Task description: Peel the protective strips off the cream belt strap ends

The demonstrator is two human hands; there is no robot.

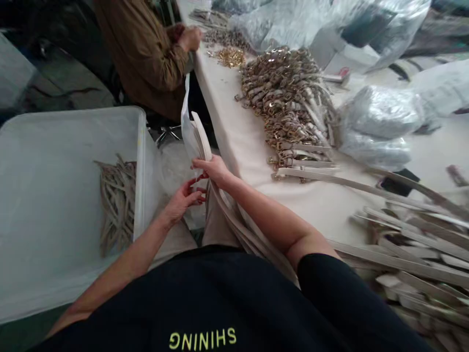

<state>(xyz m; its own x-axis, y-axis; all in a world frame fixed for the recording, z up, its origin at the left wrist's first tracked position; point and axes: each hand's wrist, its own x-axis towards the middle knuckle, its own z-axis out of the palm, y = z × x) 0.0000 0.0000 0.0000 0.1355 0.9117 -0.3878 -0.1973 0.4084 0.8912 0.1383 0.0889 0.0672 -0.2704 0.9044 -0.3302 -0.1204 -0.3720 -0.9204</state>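
My right hand [213, 169] is wrapped round a bundle of pale straps [201, 134] in front of my lap. Their upper ends rise above the fist, and the long ends trail down across my thigh to the right. A thin white strip of material [188, 122] stands up along the left side of the bundle. Just below and left of that hand is my left hand [183, 201], its fingers apart and slightly curled, with nothing seen in it. Whether its fingertips touch the straps I cannot tell.
A large translucent bin [141, 161] on the left holds short strap pieces [119, 205]. On the table [227, 122] lie a heap of buckled straps [289, 98], small gold parts [230, 57], plastic-wrapped packs [384, 112] and long straps [414, 239]. Another person's hand [191, 38] is at the far edge.
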